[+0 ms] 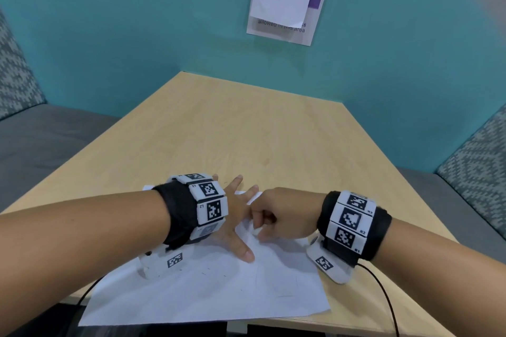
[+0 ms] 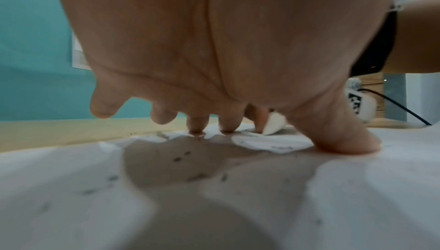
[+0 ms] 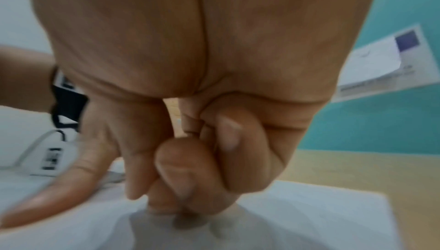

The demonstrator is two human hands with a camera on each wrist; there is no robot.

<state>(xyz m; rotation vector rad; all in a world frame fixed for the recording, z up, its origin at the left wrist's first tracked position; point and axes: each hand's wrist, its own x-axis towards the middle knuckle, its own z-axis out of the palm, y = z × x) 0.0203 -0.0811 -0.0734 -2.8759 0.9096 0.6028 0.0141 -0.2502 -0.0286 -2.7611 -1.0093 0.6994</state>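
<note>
One sheet of paper (image 1: 219, 295) is being pressed down on the counter (image 1: 246, 131) by the left hand (image 1: 235, 216). The hand's fingers (image 2: 197, 124) are being kept straight and spread, with the tips and thumb touching the sheet. One small white eraser (image 2: 273, 124), or what looks like one, is being pinched against the paper by the curled fingers of the right hand (image 1: 282, 213), just beside the left index finger.

Two hands are being shown, and two wristbands (image 1: 208, 205) with black-and-white square markers are being worn, one on each wrist. Two black cables are being trailed toward the near edge. One sign (image 1: 284, 8) is being displayed on the teal wall past the far edge.

The eraser is being largely hidden by the right hand in the head view, and only a white sliver is being left visible. In the right wrist view it is being covered by the fingers, and the picture is being blurred. Part of the sign's text is being covered by a white sheet pinned over it.

The paper is white and lying askew along the near edge of the counter, its near left corner seeming to reach past that edge. Small dark specks and faint pencil strokes are being shown scattered over it, and it is rippling slightly near the left hand.
</note>
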